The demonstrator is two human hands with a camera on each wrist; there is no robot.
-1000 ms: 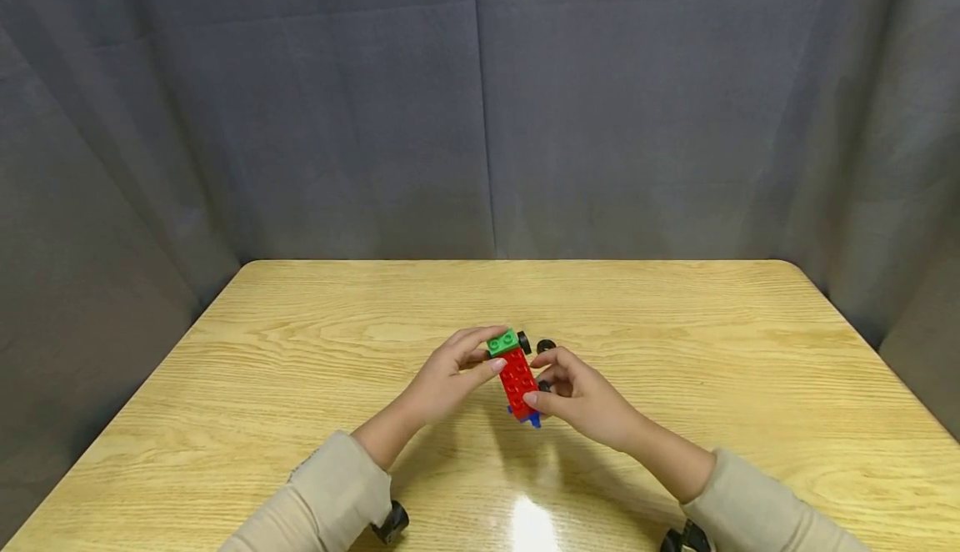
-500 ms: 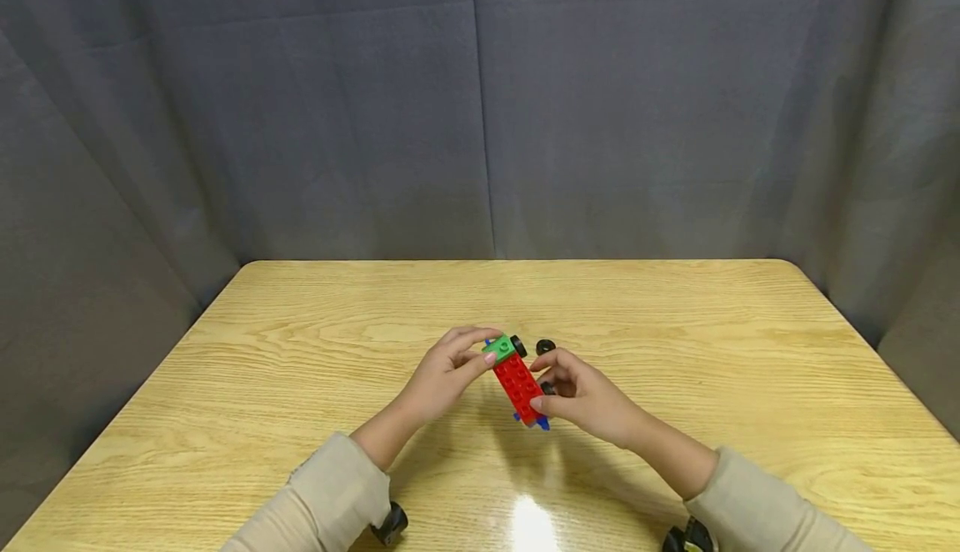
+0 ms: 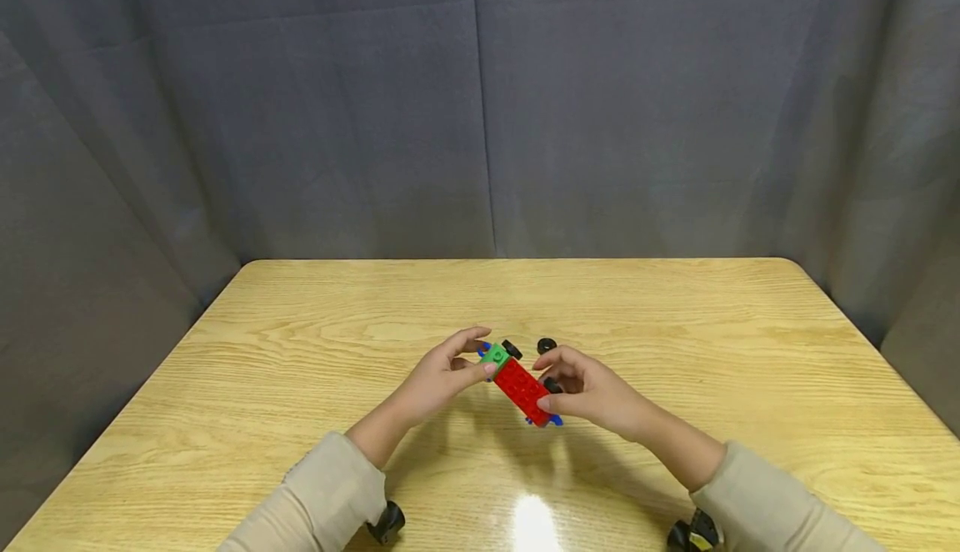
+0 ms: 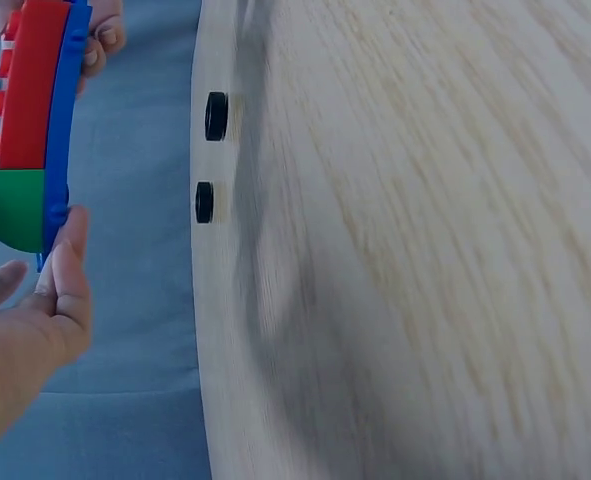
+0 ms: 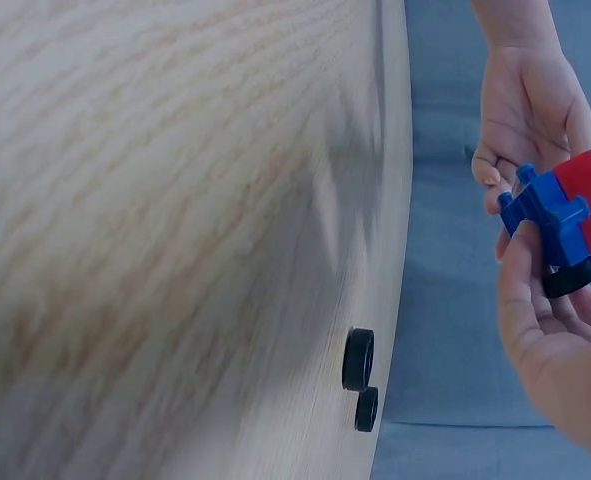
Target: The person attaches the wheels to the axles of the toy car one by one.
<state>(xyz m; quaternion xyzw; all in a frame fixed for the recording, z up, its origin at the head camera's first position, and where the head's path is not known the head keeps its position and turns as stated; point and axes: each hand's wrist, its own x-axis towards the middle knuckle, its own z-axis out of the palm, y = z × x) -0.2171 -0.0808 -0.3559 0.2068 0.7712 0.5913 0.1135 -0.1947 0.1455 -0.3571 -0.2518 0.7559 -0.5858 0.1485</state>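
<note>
L hand (image 3: 442,378) pinches toy's grn end (image 3: 496,355), R hand (image 3: 588,392) its red end (image 3: 521,386), hands facing abv tbl (image 3: 300,343).

Head camera: set back, facing forward and down over the yellow wood-grain table (image 3: 675,318). Wrist cameras: close, table turned sideways; both share the red-green-blue brick toy (image 4: 31,105), upper-left and right-edge respectively.

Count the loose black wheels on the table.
2: in the right wrist view, one wheel and, below it in the picture, another wheel. In the head view, one may be hidden.
</note>
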